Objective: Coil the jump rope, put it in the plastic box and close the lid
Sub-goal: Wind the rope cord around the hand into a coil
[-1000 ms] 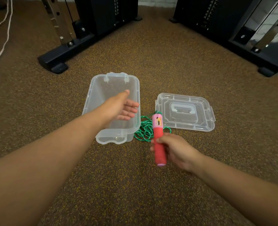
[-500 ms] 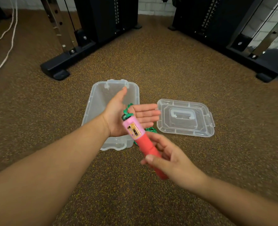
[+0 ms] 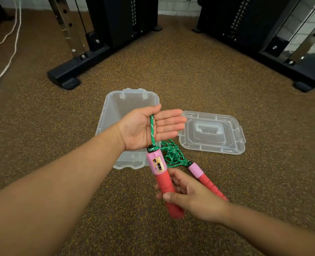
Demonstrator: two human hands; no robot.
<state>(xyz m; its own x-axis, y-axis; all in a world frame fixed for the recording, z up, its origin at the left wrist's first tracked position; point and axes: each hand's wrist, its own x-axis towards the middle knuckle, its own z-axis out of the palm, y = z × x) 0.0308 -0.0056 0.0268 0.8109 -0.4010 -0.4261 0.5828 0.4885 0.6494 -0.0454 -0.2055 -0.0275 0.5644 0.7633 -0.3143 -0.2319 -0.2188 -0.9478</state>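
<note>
The jump rope has a green braided cord point(image 3: 172, 154) and pink-and-red handles. My right hand point(image 3: 193, 200) grips the handle with the counter point(image 3: 160, 174) and holds it upright. From its top the cord runs across the flat, upturned palm of my left hand point(image 3: 140, 128) and passes between thumb and fingers. The fingers are stretched out, not closed on the cord. The rest of the cord lies bunched on the floor, with the second handle point(image 3: 202, 178) behind my right hand. The clear plastic box point(image 3: 116, 108) stands open under my left hand. Its lid point(image 3: 212, 133) lies flat to the right.
Brown speckled rubber flooring all around. A black gym machine base point(image 3: 66, 78) stands at the back left and another point(image 3: 291, 58) at the back right. A white cable point(image 3: 7, 63) trails along the floor at far left.
My right hand lifted the counter handle from the floor beside the box up to my left hand. My left palm turned up, and the cord now lies across it. The second handle came into view.
</note>
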